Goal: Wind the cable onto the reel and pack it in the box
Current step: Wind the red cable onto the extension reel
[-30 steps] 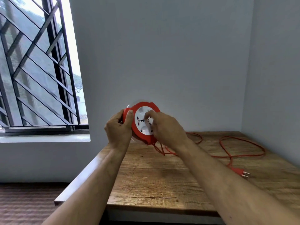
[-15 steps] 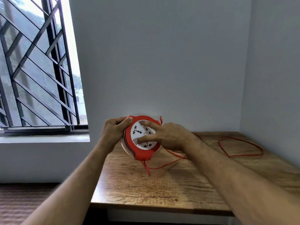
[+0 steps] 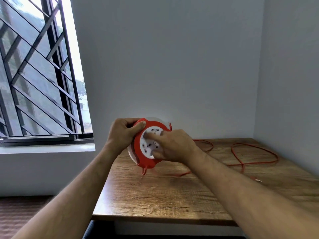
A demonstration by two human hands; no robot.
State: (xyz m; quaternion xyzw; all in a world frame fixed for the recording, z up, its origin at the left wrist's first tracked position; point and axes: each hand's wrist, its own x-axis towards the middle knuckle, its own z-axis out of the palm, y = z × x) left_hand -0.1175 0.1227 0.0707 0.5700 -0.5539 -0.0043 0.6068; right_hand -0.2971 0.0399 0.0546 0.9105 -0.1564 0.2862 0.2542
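At the far left a barred window (image 3: 39, 75) lets in daylight, and just inside it the left hand (image 3: 123, 133) grips the red rim of the reel (image 3: 146, 145), thumb hooked over the upper edge and fingers curled behind, apparently to steady the housing while the centre is turned. The reel is held in the air above the near-left part of the bench (image 3: 172, 195), standing on edge: its white socket face is toward the person and tilted slightly left, so its axle runs roughly from the person toward the wall. The right hand (image 3: 174, 146) lies across that white face with fingers spread and pressed into it, holding nothing but the disc itself, seemingly placed to spin the hub. From the bottom of the reel the red cable (image 3: 255, 163) drops to the bench and trails off right in loose loops, most of it not yet wound. No box is in view.
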